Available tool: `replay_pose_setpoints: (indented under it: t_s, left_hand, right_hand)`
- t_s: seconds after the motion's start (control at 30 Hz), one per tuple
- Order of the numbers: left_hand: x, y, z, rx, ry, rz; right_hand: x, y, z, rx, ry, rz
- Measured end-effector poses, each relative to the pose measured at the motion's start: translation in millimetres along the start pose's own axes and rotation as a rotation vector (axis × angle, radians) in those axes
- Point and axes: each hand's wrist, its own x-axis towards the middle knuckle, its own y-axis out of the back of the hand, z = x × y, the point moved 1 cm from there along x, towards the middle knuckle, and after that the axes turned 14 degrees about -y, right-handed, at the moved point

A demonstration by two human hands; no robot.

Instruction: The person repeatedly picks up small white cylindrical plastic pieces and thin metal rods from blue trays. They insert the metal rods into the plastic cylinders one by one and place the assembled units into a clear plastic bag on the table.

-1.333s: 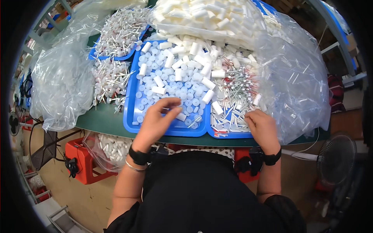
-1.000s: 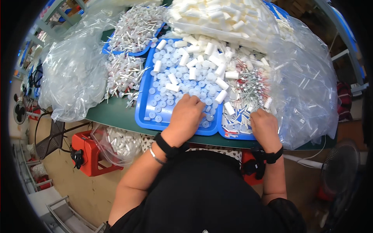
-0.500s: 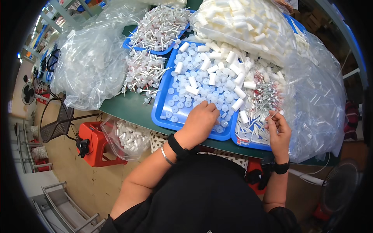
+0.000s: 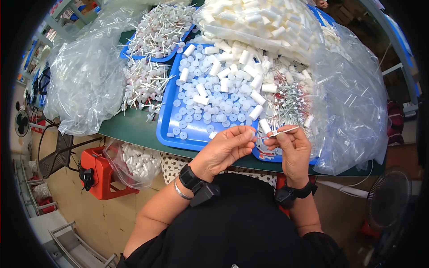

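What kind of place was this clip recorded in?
Most likely a small-parts assembly bench in a workshop or factory: a blue tray of loose white caps, clear bags of white tubes, and both hands working a thin pin.

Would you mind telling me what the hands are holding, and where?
The right hand pinches a thin white stick at its left end; the left hand meets that end.

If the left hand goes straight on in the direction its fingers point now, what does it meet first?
The left hand points right, toward the right hand. It would probably first meet the thin white stick pinched there, then that hand's fingers. The two hands look level, though depth is hard to judge.
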Motion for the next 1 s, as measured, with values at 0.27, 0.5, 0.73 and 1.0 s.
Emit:
replay_pose_setpoints:
  t_s: [0.27, 0.5, 0.73, 1.0]
  left_hand:
    - [-2, -4, -8, -0.090, 0.035, -0.011]
    - [-2, -4, -11, -0.097, 0.055, 0.005]
    - [0, 0, -15, -0.147, 0.078, 0.030]
    - [3, 5, -17, -0.201, 0.089, 0.064]
  right_hand:
    - [4, -4, 10, -0.020, -0.019, 0.064]
    - [6, -5, 14, -0.030, 0.023, 0.110]
    - [4, -6, 16, -0.013, 0.053, 0.097]
    - [3, -2, 19, -0.091, 0.075, 0.081]
